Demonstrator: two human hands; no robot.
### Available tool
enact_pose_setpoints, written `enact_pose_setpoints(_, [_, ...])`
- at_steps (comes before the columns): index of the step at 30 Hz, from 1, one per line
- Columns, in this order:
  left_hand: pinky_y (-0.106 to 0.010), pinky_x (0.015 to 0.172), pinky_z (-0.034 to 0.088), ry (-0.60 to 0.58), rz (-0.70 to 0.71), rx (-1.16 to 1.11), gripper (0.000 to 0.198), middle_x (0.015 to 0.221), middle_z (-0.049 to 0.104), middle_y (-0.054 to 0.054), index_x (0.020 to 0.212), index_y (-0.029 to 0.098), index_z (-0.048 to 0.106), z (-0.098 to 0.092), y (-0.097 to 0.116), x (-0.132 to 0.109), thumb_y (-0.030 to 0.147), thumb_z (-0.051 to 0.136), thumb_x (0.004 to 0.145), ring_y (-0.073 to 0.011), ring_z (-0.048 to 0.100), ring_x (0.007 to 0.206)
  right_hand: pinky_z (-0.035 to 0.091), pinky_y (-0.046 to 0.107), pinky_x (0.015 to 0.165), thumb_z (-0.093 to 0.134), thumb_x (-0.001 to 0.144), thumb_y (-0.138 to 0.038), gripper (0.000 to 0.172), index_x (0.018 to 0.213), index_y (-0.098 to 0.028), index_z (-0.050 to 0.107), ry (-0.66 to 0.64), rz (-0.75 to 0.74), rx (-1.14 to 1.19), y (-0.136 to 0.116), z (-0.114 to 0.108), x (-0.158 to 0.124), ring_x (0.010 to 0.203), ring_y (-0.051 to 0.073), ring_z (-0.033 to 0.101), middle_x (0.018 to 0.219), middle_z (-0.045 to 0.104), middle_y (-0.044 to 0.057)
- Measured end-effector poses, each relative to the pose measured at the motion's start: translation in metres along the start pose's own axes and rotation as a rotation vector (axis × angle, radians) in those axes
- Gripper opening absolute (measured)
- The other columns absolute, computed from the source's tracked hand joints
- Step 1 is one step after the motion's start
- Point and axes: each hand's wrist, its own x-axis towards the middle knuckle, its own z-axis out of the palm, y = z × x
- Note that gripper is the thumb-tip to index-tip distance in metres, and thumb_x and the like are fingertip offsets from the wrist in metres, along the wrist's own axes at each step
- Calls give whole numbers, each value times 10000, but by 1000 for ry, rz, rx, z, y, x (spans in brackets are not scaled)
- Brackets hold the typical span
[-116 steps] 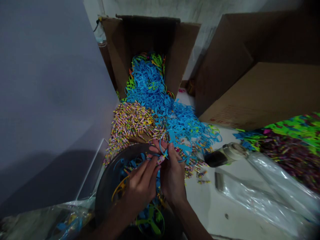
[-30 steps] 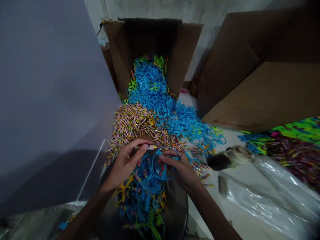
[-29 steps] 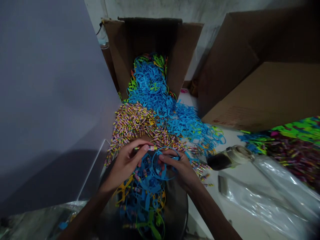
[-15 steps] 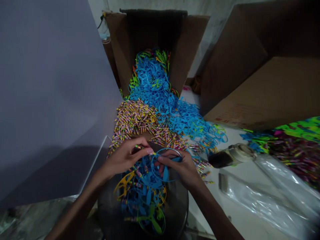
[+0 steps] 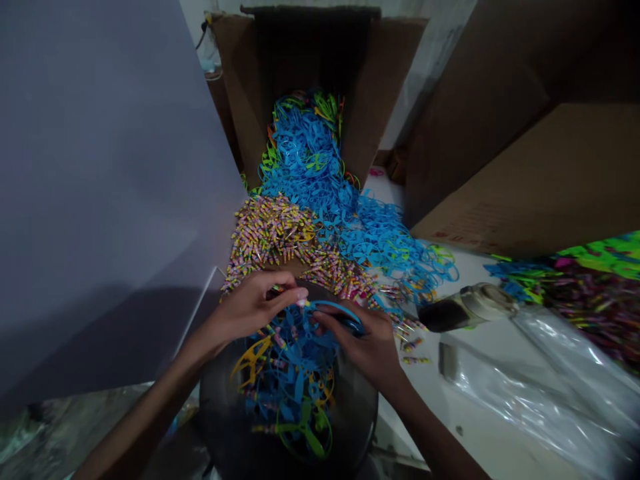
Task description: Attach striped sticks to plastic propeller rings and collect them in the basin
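Observation:
My left hand [image 5: 257, 303] is closed in a pinch on a small pink-and-yellow stick piece [image 5: 302, 302]. My right hand [image 5: 357, 333] grips a blue ringed propeller [image 5: 343, 307], now seen almost edge-on. The stick's tip meets the propeller's rim or hub; I cannot tell which. Both hands are above a dark round tub [image 5: 357, 413]. Inside the tub lie blue propellers, a yellow propeller [image 5: 253, 360] and a green propeller [image 5: 305, 430], some with sticks attached. Beyond the hands spreads a heap of pink-and-yellow stick pieces [image 5: 270, 227].
Blue propellers [image 5: 310, 153] spill from an open cardboard box [image 5: 390, 80] onto the white table [image 5: 430, 400]. At right are a dark bottle-like cylinder [image 5: 467, 307], clear plastic bags [image 5: 510, 393], another cardboard box [image 5: 540, 173] and mixed coloured parts [image 5: 590, 293]. A large grey panel [image 5: 110, 167] stands at left.
The blue propeller has turned from facing me to nearly edge-on as my right hand rotated. Its end stays against the stick in my left hand. The view has shifted slightly.

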Motion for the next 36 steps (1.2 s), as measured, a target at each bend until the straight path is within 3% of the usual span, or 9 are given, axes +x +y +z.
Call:
enact_pose_setpoints(8, [-207,458,261,-111,28,15,318,616,463,39,696,186,602,-4,-9,-5,396,556,931,-95,418,539,527,315,679,717,863,-306,83,905,-340,780,-52,-77,-122,11,7,-9,653,209,686,762,758,-13])
enact_pose_setpoints(16, [-219,550,336,-73,5,16,319,686,573,18,759,179,663,4,-35,-9,414,543,937,-125,503,645,518,313,715,662,905,-360,117,920,-322,772,-150,5,-125,27,20,-10,729,221,713,801,768,1])
enact_pose_setpoints(20, [-212,542,362,-228,-78,-22,287,657,646,6,760,192,710,-11,-45,-18,426,615,894,-131,550,608,531,349,867,711,845,-467,302,1097,-302,737,-514,60,20,34,-1,16,973,253,716,1049,771,12])
enact_pose_setpoints(22, [-210,531,379,-288,-94,5,300,649,667,-1,777,200,728,-20,-49,-18,451,613,895,-137,571,587,532,374,913,633,871,-552,412,1170,-278,709,-546,82,19,51,-20,42,1054,261,693,1134,749,34])
enact_pose_setpoints(23, [-213,544,396,-250,-72,56,323,660,676,-5,784,202,731,-22,-51,-13,462,587,912,-143,587,598,535,382,912,533,917,-579,429,1156,-273,715,-451,100,-58,65,-31,57,1051,257,692,1128,749,42])
enact_pose_setpoints(26, [-238,626,447,-4,48,326,407,749,715,-27,847,210,731,-14,-59,21,454,439,992,-165,639,684,430,483,1046,548,888,-590,478,1198,-255,688,-77,173,-347,115,-59,106,1225,318,583,1263,677,100])
enact_pose_setpoints(30, [-288,714,496,-17,53,560,310,844,732,-73,909,193,727,20,-73,102,370,486,991,-192,674,773,87,727,1098,740,706,-615,787,1353,-195,578,128,275,-525,177,-73,144,1459,492,162,1528,403,205])
enact_pose_setpoints(32, [-352,812,530,-48,50,634,205,990,717,-98,1001,155,700,40,-83,141,307,568,963,-210,675,899,45,742,1083,770,662,-622,855,1361,-171,573,148,292,-554,197,-70,144,1451,520,141,1549,353,237])
enact_pose_setpoints(36, [-486,942,525,-129,101,726,347,1297,593,-111,1246,156,591,72,-104,186,315,627,939,-257,610,1124,130,667,1121,764,660,-629,785,1316,-223,618,148,238,-524,215,-64,127,1413,452,297,1503,449,195])
